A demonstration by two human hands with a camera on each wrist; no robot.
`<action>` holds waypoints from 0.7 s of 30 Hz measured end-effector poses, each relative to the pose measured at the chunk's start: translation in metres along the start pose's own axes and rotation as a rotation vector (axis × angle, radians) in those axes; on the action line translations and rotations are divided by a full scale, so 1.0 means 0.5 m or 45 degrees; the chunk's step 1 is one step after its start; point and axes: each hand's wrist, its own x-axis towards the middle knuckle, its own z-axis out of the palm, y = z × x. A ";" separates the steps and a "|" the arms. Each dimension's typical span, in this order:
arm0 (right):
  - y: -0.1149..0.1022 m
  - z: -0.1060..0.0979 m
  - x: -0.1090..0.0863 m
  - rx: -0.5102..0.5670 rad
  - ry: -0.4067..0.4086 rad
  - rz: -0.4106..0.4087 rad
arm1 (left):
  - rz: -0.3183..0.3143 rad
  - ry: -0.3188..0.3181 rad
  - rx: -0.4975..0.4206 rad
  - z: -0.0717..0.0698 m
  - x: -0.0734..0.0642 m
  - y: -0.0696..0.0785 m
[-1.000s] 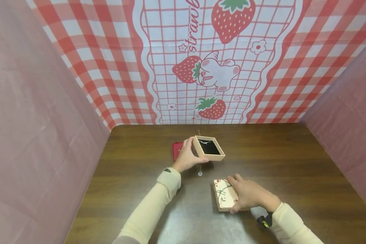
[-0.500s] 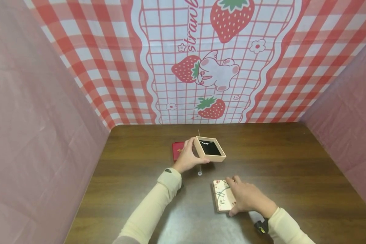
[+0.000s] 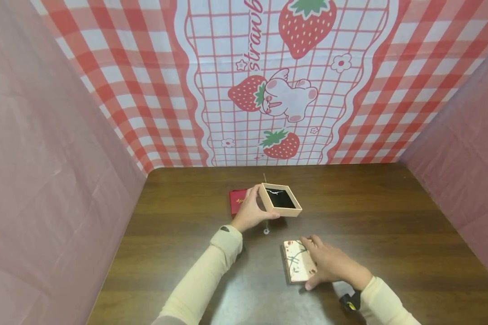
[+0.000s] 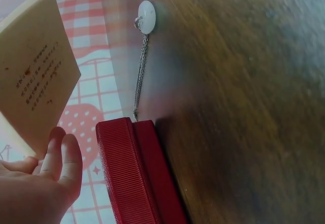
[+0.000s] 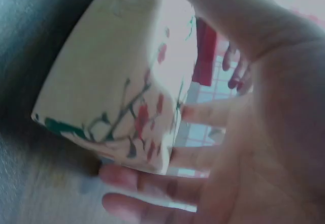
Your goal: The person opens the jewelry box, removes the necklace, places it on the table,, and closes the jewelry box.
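My left hand [image 3: 252, 212] grips the left side of a shallow cream cardboard box [image 3: 286, 211], thumb at its near edge, holding it tilted above the table. A black pad [image 3: 283, 201] fills the box, and a fine silver chain [image 3: 274, 192] lies across it. In the left wrist view, printed lettering shows on the cream box's underside [image 4: 40, 76]. Lower right, my right hand [image 3: 333, 264] spans a cream box lid [image 3: 298, 262] printed with green twigs and red blossoms, fingers on the far edge and thumb on the near one.
A red box [image 3: 236, 201] with gold lettering sits behind my left hand, partly hidden by it. From beneath the held box, a thin chain necklace [image 4: 140, 71] with a white round pendant [image 3: 266, 231] extends on the brown wooden table [image 3: 166, 253]. A checked strawberry cloth [image 3: 284, 90] hangs behind.
My right hand has shifted slightly left on the lid, covering a little less of its printed top. My left hand and the box stay nearly in place.
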 end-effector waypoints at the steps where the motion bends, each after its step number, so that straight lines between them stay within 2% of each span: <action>1: 0.002 -0.003 -0.001 0.026 -0.006 -0.010 | 0.001 -0.001 0.001 0.001 0.000 0.000; 4: 0.006 -0.010 -0.003 0.095 -0.036 -0.022 | 0.005 0.001 0.007 0.001 -0.001 0.000; 10: 0.010 -0.033 -0.007 0.171 -0.099 0.023 | 0.016 0.000 0.007 0.000 -0.002 0.000; 21: 0.028 -0.073 -0.001 0.124 -0.055 0.024 | 0.021 -0.003 0.002 -0.004 -0.005 0.001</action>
